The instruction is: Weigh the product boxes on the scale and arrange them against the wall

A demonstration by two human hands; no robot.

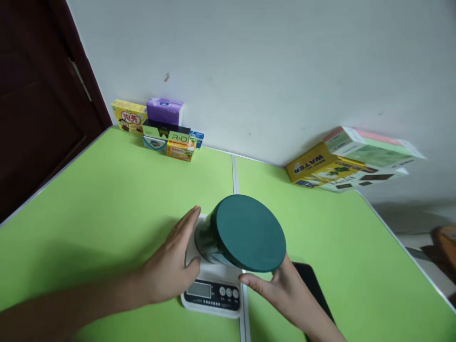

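Note:
A jar with a wide dark green lid stands over the white kitchen scale, whose display and buttons face me. To the left of the jar is my left hand, fingers and thumb spread apart, close to its side with a small gap showing. My right hand is at the jar's lower right, thumb in front below the lid; its other fingers are hidden behind the jar, so its hold cannot be made out.
Several small boxes stand against the wall at the back left. More boxes are stacked at the back right. A black flat object lies partly behind my right forearm on the green table.

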